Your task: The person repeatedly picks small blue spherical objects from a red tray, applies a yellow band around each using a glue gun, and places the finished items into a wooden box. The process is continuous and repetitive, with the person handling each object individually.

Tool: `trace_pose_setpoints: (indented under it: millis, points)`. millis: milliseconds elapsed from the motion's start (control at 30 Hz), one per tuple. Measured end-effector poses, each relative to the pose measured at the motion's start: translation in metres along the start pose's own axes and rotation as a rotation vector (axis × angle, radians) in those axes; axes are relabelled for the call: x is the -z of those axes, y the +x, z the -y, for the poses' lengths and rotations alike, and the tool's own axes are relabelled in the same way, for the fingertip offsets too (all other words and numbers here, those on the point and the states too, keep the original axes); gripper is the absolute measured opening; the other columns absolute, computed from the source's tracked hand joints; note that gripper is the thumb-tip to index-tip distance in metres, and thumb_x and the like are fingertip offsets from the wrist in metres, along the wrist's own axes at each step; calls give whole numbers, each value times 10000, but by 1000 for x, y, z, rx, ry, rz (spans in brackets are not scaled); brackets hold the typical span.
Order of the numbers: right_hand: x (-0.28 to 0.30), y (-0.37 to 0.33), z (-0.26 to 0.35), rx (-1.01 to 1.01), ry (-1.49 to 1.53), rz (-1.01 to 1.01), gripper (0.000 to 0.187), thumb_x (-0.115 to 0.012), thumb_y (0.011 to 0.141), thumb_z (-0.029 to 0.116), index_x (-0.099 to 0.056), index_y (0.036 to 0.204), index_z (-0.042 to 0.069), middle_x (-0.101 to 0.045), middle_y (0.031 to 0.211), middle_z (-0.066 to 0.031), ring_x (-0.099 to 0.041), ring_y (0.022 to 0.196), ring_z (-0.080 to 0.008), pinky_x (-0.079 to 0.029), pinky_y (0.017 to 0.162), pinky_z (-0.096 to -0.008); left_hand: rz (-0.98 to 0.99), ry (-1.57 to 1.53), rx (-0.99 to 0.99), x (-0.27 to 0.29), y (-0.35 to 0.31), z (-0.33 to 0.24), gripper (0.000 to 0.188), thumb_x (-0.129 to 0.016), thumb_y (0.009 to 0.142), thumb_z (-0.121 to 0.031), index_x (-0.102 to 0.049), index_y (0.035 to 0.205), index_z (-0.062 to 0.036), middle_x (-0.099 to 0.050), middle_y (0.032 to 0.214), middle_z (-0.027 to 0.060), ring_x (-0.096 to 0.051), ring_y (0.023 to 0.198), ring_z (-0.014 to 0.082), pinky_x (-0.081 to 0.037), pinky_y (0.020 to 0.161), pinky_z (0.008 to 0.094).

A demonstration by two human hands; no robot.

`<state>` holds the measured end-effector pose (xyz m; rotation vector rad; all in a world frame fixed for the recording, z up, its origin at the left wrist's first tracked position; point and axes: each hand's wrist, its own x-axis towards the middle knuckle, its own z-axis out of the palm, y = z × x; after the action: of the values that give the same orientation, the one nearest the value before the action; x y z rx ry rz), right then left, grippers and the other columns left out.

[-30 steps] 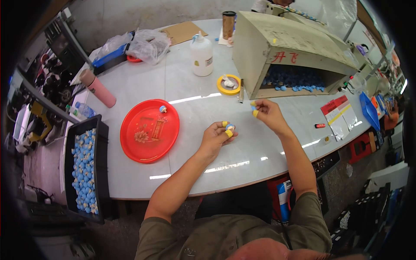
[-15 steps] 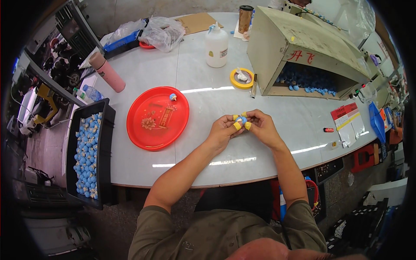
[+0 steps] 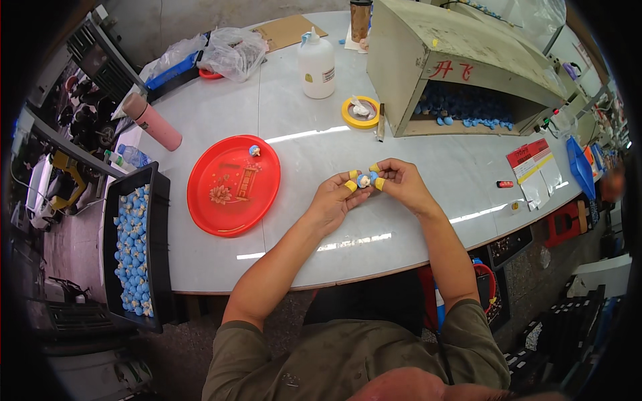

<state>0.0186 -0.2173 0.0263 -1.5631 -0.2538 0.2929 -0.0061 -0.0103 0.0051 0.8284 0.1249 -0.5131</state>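
Over the table my left hand [image 3: 333, 200] and my right hand [image 3: 409, 189] are pinched together on a small blue-and-white figurine piece [image 3: 364, 181]. Yellow wraps cover several of my fingertips. The pale side of the piece faces up, with blue around it; fingers hide part of it, so I cannot tell whether it is one part or two. To the left of my hands a round red tray [image 3: 231, 208] lies on the table. One similar blue-and-white piece [image 3: 255, 151] rests near its upper right rim.
A black bin [image 3: 160, 230] full of blue-and-white pieces stands at the left table edge. Beyond my hands are yellow tape [image 3: 347, 117], a white squeeze bottle [image 3: 316, 67] and a pink flask [image 3: 157, 125]. A beige box [image 3: 394, 73] with blue pieces inside stands back right.
The view has shifted slightly. Both hands still hold the figurine piece, which has turned so more of its pale side shows, and the left fingers have moved apart a little from the right ones.
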Motion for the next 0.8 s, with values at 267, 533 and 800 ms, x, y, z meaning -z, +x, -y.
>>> trace_pose_setpoints:
  millis: [267,533,800]
  points:
    - [-5,1,-8,90,-62,2,267,-694,841,22,-651,1094,-51,-640,945,-33,-585,832,-63,-496,745,-214,-6,53,-28,0,0,3,312,-605,983,-85,-535,1269,17,-623,1208,115,-657,1073,203,-570,944,290]
    - [-11,-3,-1,191,-272,-51,230,-680,819,9,-667,1042,-44,-590,904,-9,-474,726,-40,-417,659,-194,-53,85,-61,-5,-2,6,262,-606,975,-53,-544,1218,22,-642,1149,101,-659,1032,163,-570,920,273]
    - [-14,-4,3,226,-295,-53,200,-650,798,-16,-661,996,-44,-569,892,-7,-473,727,-45,-406,646,-203,-19,93,-75,0,2,8,254,-649,957,-77,-570,1190,-15,-658,1130,72,-656,1037,148,-557,945,286]
